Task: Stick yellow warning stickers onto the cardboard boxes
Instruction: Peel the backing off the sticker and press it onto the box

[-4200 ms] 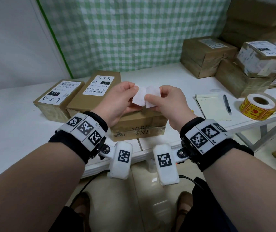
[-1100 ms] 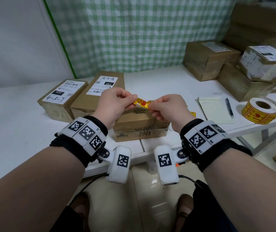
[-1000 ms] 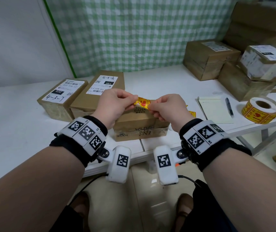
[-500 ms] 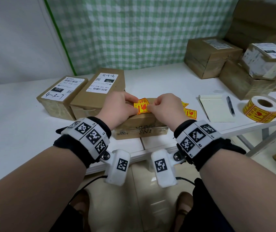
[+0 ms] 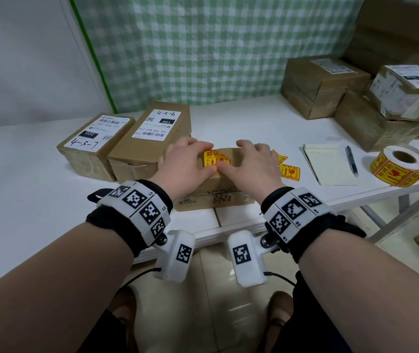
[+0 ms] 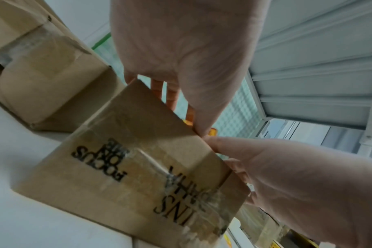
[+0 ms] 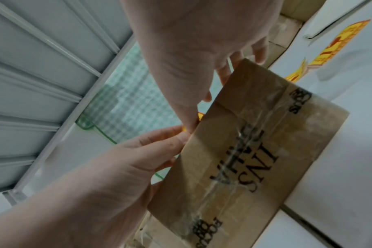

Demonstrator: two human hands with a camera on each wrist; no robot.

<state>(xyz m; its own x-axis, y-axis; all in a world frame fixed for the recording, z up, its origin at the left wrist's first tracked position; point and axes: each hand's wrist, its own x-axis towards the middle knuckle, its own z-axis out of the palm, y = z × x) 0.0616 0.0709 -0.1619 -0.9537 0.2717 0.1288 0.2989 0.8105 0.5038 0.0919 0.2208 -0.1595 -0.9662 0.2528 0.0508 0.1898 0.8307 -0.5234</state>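
At the near edge of the white surface (image 5: pixel 25 212) stands a small brown cardboard box with black printing on its taped front (image 5: pixel 218 197). Both hands lie flat on its top: the left hand (image 5: pixel 185 166) and the right hand (image 5: pixel 251 166) have their fingers spread and extended, thumbs meeting at the near edge of a yellow warning sticker with red symbols (image 5: pixel 214 159), pressing it onto the box top. Half a second ago the sticker was only being lowered, pinched between both hands; a second ago it was held in the air above the box.

Just right of that box, two loose yellow stickers (image 5: pixel 288 170) lie on the surface. Further right are a pale notepad (image 5: pixel 328 166), a black pen (image 5: pixel 350 160) and a roll of yellow stickers (image 5: pixel 399 165) by the right edge. Left of the hands, two labelled brown boxes (image 5: pixel 124 146) stand side by side. More brown boxes (image 5: pixel 322 82) are stacked at the far right corner.
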